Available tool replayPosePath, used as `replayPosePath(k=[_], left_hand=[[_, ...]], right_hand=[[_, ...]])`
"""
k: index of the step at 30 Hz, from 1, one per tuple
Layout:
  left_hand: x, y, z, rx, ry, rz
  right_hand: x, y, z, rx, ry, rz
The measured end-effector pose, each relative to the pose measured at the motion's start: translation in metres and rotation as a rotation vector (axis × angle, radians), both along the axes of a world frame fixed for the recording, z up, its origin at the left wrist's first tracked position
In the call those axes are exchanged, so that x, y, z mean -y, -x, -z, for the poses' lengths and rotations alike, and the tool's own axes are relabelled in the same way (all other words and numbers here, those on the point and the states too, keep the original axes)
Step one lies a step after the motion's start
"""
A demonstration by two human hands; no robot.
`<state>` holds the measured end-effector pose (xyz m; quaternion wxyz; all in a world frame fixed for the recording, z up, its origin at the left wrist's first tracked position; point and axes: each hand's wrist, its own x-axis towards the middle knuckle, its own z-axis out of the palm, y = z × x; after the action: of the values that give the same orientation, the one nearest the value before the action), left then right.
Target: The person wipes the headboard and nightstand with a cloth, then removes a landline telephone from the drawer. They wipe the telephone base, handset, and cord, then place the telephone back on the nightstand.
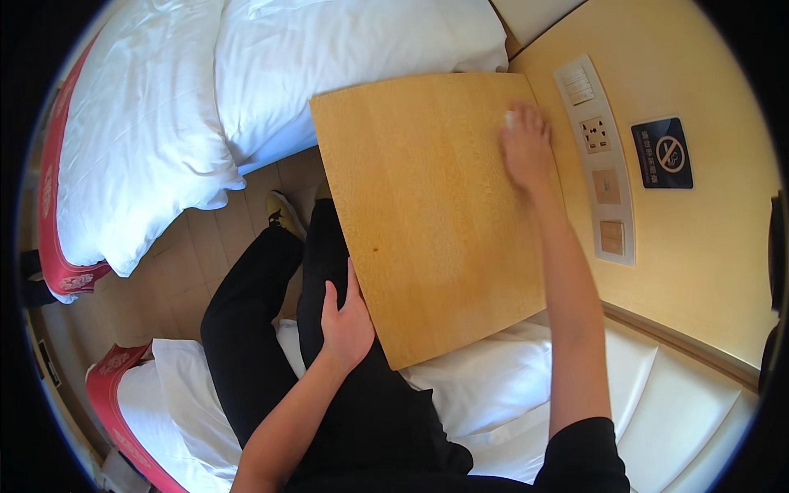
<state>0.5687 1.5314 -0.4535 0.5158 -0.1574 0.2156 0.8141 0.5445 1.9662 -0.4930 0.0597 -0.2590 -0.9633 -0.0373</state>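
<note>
A square light-wood tabletop (436, 214) stands between two beds, against the wall panel. My right hand (526, 148) is on its far right part, close to the wall, blurred by motion. The fingers are curled, and a small white patch shows at their left side; I cannot make out what it is. My left hand (348, 329) rests by the near left edge of the tabletop, above my thigh. Its thumb and forefinger are stretched apart, and no object shows in it. A small dark spot (376, 249) marks the wood near this edge.
A bed with white bedding (148, 115) and a red runner (56, 197) lies at the far left. Beneath me is another white bed (493, 378). The wall bears a switch and socket panel (604, 164) and a dark no-smoking sign (662, 154). Wooden flooring (181, 246) lies between the beds.
</note>
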Motion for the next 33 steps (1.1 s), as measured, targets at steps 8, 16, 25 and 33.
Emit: replayPosePath(k=[8, 16, 25, 33], left_hand=[[0.003, 0.0, 0.005, 0.021, -0.003, -0.046], [0.001, -0.001, 0.005, 0.019, 0.001, -0.011], [-0.001, -0.001, 0.003, 0.003, 0.08, 0.012], [-0.003, 0.002, 0.004, -0.027, 0.119, 0.041]], right_hand=[[0.084, 0.046, -0.027, -0.219, 0.303, -0.006], [0.243, 0.114, -0.035, -0.173, 0.406, -0.557], [0.167, 0.143, -0.027, -0.113, 0.312, -0.556], [-0.064, 0.078, 0.006, -0.22, 0.049, -0.134]])
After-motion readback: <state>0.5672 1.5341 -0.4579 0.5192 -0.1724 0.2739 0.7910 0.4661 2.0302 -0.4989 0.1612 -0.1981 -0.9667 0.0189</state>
